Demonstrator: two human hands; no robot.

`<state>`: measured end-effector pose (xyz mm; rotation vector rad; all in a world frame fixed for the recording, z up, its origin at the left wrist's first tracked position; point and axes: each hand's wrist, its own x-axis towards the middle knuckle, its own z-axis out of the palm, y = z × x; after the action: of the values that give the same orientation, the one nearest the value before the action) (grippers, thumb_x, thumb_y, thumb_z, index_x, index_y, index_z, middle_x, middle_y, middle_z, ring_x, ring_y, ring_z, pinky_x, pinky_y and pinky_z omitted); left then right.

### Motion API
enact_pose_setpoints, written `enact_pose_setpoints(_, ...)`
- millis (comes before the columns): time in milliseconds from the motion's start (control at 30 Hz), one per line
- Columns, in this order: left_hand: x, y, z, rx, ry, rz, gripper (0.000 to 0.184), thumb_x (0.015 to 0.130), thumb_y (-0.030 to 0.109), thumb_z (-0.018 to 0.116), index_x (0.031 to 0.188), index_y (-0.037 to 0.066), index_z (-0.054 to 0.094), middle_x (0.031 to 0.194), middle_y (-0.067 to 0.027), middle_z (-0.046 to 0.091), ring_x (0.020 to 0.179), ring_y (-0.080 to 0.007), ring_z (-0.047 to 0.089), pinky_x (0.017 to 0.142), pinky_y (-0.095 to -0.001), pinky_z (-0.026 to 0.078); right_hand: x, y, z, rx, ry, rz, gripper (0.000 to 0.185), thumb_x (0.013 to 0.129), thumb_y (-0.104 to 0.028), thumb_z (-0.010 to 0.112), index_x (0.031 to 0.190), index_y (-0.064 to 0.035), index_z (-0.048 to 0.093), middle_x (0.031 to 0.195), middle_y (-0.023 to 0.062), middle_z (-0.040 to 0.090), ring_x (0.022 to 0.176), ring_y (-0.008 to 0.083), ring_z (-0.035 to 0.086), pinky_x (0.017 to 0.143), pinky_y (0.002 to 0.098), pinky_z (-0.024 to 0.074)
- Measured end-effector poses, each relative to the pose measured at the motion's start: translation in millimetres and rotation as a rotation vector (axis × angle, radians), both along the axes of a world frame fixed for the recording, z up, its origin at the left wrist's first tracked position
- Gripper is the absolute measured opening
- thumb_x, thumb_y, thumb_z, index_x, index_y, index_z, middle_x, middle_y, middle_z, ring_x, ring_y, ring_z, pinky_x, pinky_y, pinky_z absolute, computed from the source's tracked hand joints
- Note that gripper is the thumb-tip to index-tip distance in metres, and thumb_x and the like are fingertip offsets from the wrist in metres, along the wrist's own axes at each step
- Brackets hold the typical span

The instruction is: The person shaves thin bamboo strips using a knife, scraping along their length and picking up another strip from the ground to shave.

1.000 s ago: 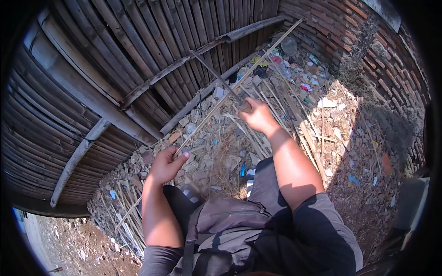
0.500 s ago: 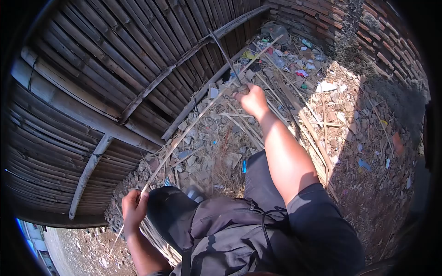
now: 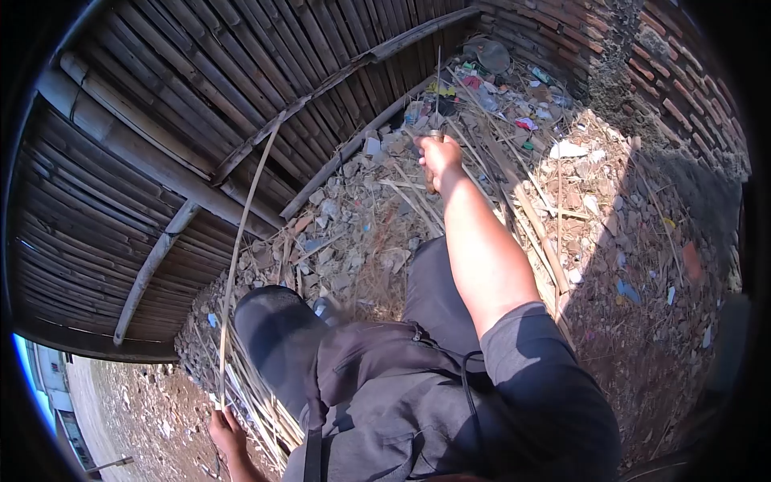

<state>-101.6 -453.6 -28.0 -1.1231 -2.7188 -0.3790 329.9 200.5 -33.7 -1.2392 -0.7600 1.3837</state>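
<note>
Low at the left, my left hand [image 3: 227,434] is closed round the lower end of a long thin bamboo strip [image 3: 238,237]. The strip rises from it and crosses in front of the bamboo wall. Farther out, my right hand [image 3: 439,158] grips the handle of a long-bladed knife [image 3: 438,92], its narrow blade pointing away from me. Strip and blade are well apart. Below my left knee lies a bundle of similar bamboo strips [image 3: 261,402], partly hidden by my leg.
A bamboo slat wall [image 3: 185,104] leans over the left side, and a brick wall [image 3: 554,40] closes the far right. Rubble [image 3: 345,233], loose bamboo pieces [image 3: 526,213] and scattered litter [image 3: 514,88] cover the ground before me.
My left hand has moved down toward me, and its strip has swung left, away from the knife. The blade has turned from slanting left to pointing nearly straight away.
</note>
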Motion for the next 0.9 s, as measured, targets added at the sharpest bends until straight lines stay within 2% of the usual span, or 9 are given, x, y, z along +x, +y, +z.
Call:
enact_pose_setpoints(67,24,-23,0,0.049,-0.055,0.116,0.038,0.108,0.029,0.056,0.083,0.002,0.057,0.069,-0.0185,0.063,0.062,-0.0376,0.061,0.06,-0.048,0.045,2,-1,-1,0.004,-0.013,0.0,0.022,0.087,-0.015,0.08,0.092,-0.0081,0.061,0.079,0.003,0.062,0.061,0.0125,0.056,0.058,0.0302,0.0477)
enact_pose_setpoints(167,34,-86,-25,-0.064,-0.06,0.215,0.039,0.11,0.032,0.05,0.09,0.0,0.061,0.078,-0.0239,0.066,0.075,-0.0451,0.065,0.066,-0.0514,0.047,5,0,-3,0.042,0.005,-0.015,0.02,0.086,-0.014,0.08,0.091,-0.0085,0.061,0.08,0.0034,0.064,0.059,0.0134,0.057,0.057,0.032,0.0488)
enact_pose_setpoints(200,34,-112,-46,-0.013,-0.017,0.219,0.044,0.11,0.035,0.051,0.087,-0.001,0.055,0.075,-0.0252,0.059,0.068,-0.0471,0.056,0.063,-0.0517,0.044,6,-1,-2,0.038,0.011,-0.02,0.02,0.086,-0.014,0.08,0.091,-0.0085,0.061,0.079,0.0033,0.064,0.059,0.0135,0.057,0.057,0.0322,0.0488)
enact_pose_setpoints(300,60,-140,-69,-0.047,-0.088,0.318,0.043,0.11,0.035,0.052,0.087,-0.001,0.056,0.076,-0.0248,0.059,0.069,-0.0466,0.056,0.063,-0.0516,0.044,9,-8,7,0.018,0.024,-0.055,0.019,0.086,-0.014,0.079,0.09,-0.0085,0.062,0.076,0.003,0.063,0.059,0.0138,0.059,0.057,0.0324,0.049)
enact_pose_setpoints(567,82,-91,-101,-0.059,-0.335,0.36,0.04,0.11,0.035,0.052,0.09,0.0,0.056,0.078,-0.0237,0.06,0.071,-0.0454,0.057,0.064,-0.0512,0.044,7,-5,3,0.0,-0.029,-0.107,0.017,0.083,-0.012,0.079,0.091,-0.0051,0.065,0.076,0.0053,0.066,0.057,0.0142,0.06,0.052,0.0324,0.0496)
enact_pose_setpoints(600,80,-79,-103,-0.05,-0.368,0.348,0.04,0.11,0.035,0.052,0.09,0.0,0.056,0.078,-0.0236,0.06,0.071,-0.0453,0.057,0.064,-0.0512,0.045,6,-9,7,0.002,-0.037,-0.129,0.023,0.078,-0.017,0.082,0.088,-0.0035,0.066,0.073,0.0096,0.07,0.061,0.0183,0.067,0.057,0.0375,0.0533)
enact_pose_setpoints(733,72,-36,-113,-0.021,-0.52,0.29,0.039,0.109,0.035,0.053,0.091,0.001,0.056,0.079,-0.023,0.06,0.072,-0.0447,0.058,0.065,-0.051,0.045,2,-2,4,0.073,-0.234,-0.138,0.032,0.076,-0.023,0.083,0.094,-0.0008,0.067,0.088,0.0166,0.075,0.081,0.0312,0.074,0.075,0.0422,0.0574)
enact_pose_setpoints(800,67,-15,-120,0.0,-0.608,0.278,0.038,0.109,0.035,0.053,0.092,0.001,0.056,0.08,-0.0227,0.06,0.072,-0.0444,0.058,0.065,-0.0509,0.045,5,-5,11,0.068,-0.22,-0.134,0.036,0.076,-0.027,0.083,0.096,-0.0005,0.069,0.097,0.0195,0.076,0.093,0.0347,0.074,0.084,0.0436,0.0569)
enact_pose_setpoints(900,63,14,-131,0.025,-0.757,0.276,0.038,0.109,0.035,0.053,0.093,0.001,0.056,0.081,-0.0223,0.06,0.073,-0.0439,0.058,0.065,-0.0508,0.045,28,-4,12,0.112,-0.372,-0.106,0.046,0.078,-0.028,0.084,0.114,-0.0009,0.071,0.108,0.0215,0.076,0.105,0.0358,0.073,0.091,0.0434,0.0562)
